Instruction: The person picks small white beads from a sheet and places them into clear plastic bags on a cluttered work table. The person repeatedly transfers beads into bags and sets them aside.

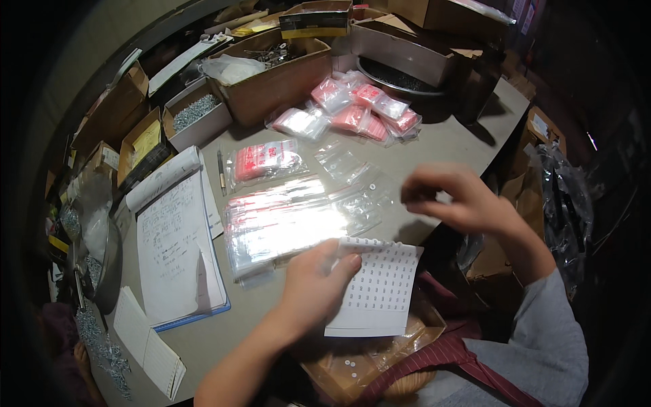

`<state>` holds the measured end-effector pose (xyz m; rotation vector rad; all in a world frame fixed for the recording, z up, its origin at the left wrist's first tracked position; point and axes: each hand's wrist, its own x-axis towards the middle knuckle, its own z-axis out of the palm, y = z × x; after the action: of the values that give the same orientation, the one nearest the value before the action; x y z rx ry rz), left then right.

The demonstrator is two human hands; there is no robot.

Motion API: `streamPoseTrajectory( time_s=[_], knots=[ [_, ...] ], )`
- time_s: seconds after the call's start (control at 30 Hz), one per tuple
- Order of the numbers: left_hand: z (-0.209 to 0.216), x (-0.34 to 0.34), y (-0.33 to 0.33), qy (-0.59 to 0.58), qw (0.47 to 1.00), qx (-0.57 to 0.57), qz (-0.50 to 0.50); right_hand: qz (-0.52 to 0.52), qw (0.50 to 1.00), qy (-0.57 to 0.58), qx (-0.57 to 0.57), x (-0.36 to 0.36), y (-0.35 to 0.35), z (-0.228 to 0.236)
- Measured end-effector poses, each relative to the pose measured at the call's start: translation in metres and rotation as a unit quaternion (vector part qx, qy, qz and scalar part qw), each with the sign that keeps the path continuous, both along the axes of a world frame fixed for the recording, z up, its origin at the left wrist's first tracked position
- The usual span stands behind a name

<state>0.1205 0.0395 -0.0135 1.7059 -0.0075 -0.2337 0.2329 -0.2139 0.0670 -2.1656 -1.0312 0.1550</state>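
Observation:
My left hand [313, 283] grips a white sheet of small printed labels [378, 288] by its left edge, thumb on top. The sheet's upper edge curls, and it hangs over the table's near edge. Raised to the right of it is my right hand [462, 198], fingers curled together; whatever they pinch is too small or blurred to make out. A stack of clear zip bags [274, 227] lies just beyond my left hand. Several loose zip bags [346, 173] spread beside the stack, one bearing a small white round spot.
A clipboard with handwritten sheets [173, 244] lies left, near a pen [222, 173]. Packs of red-printed bags [359, 108] are heaped farther back. Boxes of screws [195, 112] and metal parts [271, 54] line the back. An open cardboard box [366, 366] sits below the sheet.

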Motion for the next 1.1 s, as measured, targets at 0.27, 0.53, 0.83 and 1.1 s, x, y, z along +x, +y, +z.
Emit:
streamPoseTrajectory(
  time_s=[0.27,0.53,0.83,1.1],
  knots=[
    [0.005,-0.001,-0.005,-0.144,0.987,0.073,-0.011,-0.006,0.973,-0.046,-0.228,0.093,0.022,-0.040],
    [0.003,-0.003,-0.005,-0.169,0.983,0.077,0.005,-0.011,0.961,-0.110,-0.252,0.102,0.048,-0.016],
    [-0.001,-0.005,-0.007,-0.203,0.974,0.095,0.012,0.069,0.975,-0.155,-0.146,0.121,0.096,-0.047],
    [0.002,-0.006,-0.009,-0.249,0.961,0.117,-0.015,-0.021,0.952,-0.185,-0.241,0.110,0.093,-0.016]
  ],
)
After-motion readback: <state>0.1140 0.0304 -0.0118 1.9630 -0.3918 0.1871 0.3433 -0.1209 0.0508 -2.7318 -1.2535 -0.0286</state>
